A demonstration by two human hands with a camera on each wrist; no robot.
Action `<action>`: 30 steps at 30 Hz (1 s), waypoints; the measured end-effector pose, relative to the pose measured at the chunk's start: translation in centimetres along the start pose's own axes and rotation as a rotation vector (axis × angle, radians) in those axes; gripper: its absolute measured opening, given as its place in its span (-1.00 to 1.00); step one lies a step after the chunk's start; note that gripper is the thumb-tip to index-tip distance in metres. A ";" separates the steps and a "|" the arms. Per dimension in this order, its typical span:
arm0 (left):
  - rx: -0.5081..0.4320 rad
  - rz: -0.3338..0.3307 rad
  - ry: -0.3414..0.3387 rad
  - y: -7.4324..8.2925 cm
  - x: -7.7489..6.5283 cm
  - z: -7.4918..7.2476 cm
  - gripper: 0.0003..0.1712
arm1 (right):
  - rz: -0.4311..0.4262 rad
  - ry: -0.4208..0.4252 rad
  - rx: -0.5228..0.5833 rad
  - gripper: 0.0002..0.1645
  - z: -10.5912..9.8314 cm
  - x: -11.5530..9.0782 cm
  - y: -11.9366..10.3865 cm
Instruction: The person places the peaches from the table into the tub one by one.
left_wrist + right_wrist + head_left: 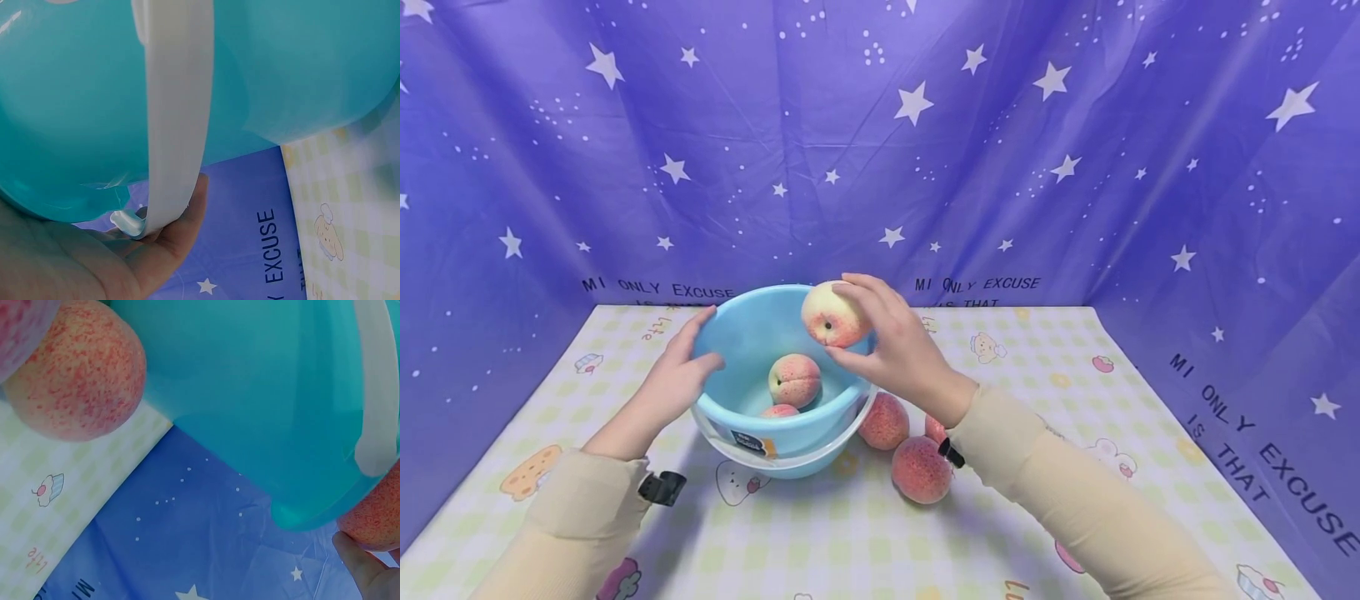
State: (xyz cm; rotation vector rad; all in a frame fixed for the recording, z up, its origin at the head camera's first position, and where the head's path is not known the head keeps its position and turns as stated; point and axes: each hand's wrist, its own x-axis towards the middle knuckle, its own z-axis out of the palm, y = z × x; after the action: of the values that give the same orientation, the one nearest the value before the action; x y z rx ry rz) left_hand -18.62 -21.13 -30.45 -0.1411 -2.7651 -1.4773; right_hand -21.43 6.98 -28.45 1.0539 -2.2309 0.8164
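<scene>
A light blue bucket (737,337) stands on the table, tilted slightly in the head view. My left hand (673,375) grips its left rim, thumb on the inside and fingers outside, close to the end of the white handle (180,94). Above the right rim, my right hand (904,346) holds a pale yellow and pink peach (832,312) between thumb and fingers. Inside the bucket lie a peach (795,381) and a second peach (780,411), mostly hidden by the front rim.
Right of the bucket, a red peach (883,422), a nearer peach (922,471) and a third peach (936,427), partly covered by the right wrist, sit on the checked tablecloth (790,542). A purple starry curtain (820,125) hangs behind the table.
</scene>
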 end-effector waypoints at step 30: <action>0.009 -0.007 0.003 -0.1 0.0 0.0 -0.05 | 0.058 -0.204 -0.028 -0.19 2.2 2.0 -2.1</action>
State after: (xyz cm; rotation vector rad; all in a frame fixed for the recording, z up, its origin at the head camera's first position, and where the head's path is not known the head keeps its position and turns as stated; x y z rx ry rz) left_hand -18.65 -21.20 -30.51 -0.1293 -2.7727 -1.4645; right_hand -21.30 3.37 -27.97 1.1069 -2.4460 0.7272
